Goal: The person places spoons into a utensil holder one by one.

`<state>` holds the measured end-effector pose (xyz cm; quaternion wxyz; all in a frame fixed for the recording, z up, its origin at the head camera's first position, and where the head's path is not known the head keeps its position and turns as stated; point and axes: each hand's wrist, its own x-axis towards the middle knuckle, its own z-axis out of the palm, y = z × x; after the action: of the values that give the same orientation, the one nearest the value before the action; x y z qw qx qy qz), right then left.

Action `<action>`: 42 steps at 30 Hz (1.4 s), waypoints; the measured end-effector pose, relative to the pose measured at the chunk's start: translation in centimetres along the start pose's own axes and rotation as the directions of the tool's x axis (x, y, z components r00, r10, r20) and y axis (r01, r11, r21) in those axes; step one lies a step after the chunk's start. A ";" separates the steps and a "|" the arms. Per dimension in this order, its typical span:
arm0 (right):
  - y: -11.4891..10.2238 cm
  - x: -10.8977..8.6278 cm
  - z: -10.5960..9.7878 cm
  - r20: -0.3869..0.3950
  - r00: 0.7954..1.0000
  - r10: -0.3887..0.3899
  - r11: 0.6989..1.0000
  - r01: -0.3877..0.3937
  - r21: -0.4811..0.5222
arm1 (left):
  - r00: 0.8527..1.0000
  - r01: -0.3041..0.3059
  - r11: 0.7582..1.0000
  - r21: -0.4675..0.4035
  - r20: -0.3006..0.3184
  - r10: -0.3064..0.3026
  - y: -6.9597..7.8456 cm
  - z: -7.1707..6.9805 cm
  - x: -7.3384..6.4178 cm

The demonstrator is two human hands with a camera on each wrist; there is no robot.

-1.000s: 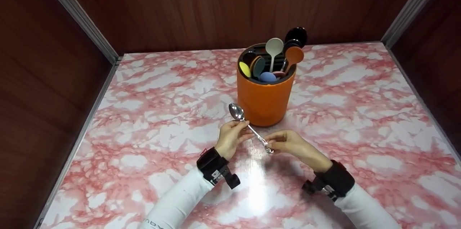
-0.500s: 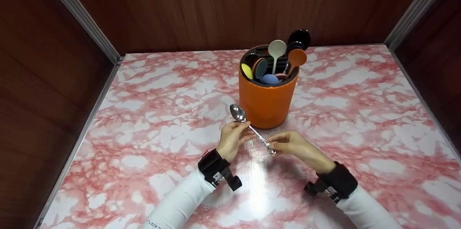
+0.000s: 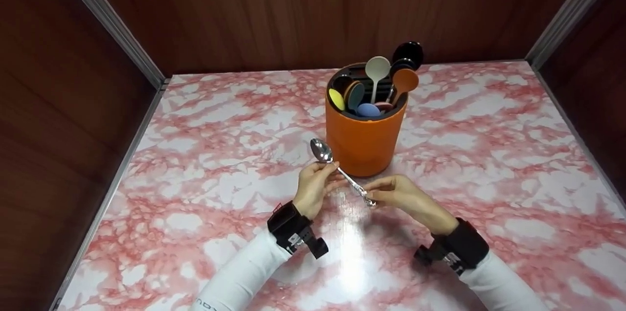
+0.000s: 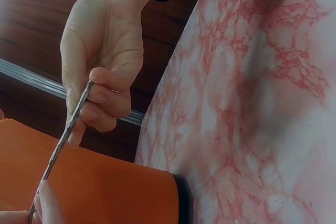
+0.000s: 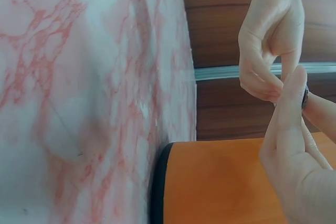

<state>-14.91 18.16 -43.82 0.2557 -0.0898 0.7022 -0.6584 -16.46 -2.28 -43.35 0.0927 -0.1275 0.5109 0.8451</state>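
A shiny metal spoon [image 3: 321,149] with an ornate handle slants between both hands in front of an orange utensil holder [image 3: 364,147]. My left hand [image 3: 313,186] pinches it between thumb and fingers, just below the bowl. At the handle's decorated end, the right hand [image 3: 403,199] pinches it with thumb and fingertips. In the left wrist view, the handle [image 4: 65,132] runs between the right hand [image 4: 105,51] and the left fingertips [image 4: 47,203]. The right wrist view has the right hand [image 5: 296,156] covering most of the spoon.
Several utensils stand in the holder, among them a cream spoon [image 3: 377,68], an orange spoon [image 3: 405,80], a blue spoon [image 3: 368,110] and a yellow one [image 3: 336,99]. The red-and-white marbled table [image 3: 220,130] is enclosed by dark wood panels [image 3: 274,12] with metal edging.
Both hands keep their grip on the spoon, nearly still. The holder sits slightly lower and farther right in the head view, as does the table's back edge.
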 end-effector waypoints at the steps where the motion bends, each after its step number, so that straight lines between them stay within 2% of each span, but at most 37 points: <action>1: -0.1 0.0 0.0 -0.002 1.000 0.000 1.000 0.000 0.003 | 1.000 -0.007 1.000 -0.001 0.003 0.007 0.1 0.0 0.0; 7: -0.6 0.1 0.2 -0.022 1.000 0.004 1.000 -0.003 0.029 | 0.999 -0.027 0.999 -0.018 0.020 0.028 0.7 0.1 -0.2; 16: -1.3 -0.1 0.6 -0.082 0.996 -0.018 0.997 0.025 0.077 | 0.999 -0.030 0.999 -0.030 0.019 0.031 1.5 0.2 -0.5; 23: -2.0 -0.5 0.8 -0.130 0.992 -0.004 0.993 0.020 0.119 | 0.999 -0.038 0.998 -0.043 0.016 0.039 2.4 0.6 -0.7; 32: -2.4 -0.7 0.9 -0.133 0.988 -0.077 0.964 0.108 0.244 | 0.997 -0.075 0.995 -0.066 0.016 0.076 3.7 0.9 -0.8; 42: -4.0 -0.8 1.2 -0.173 0.982 -0.081 0.957 0.125 0.262 | 0.993 -0.111 0.991 -0.071 0.032 0.114 5.4 1.4 -1.0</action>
<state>-14.50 16.98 -39.75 0.1736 -0.0373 0.6180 -0.7659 -17.22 -3.56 -37.85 0.0495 -0.0864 0.4859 0.8683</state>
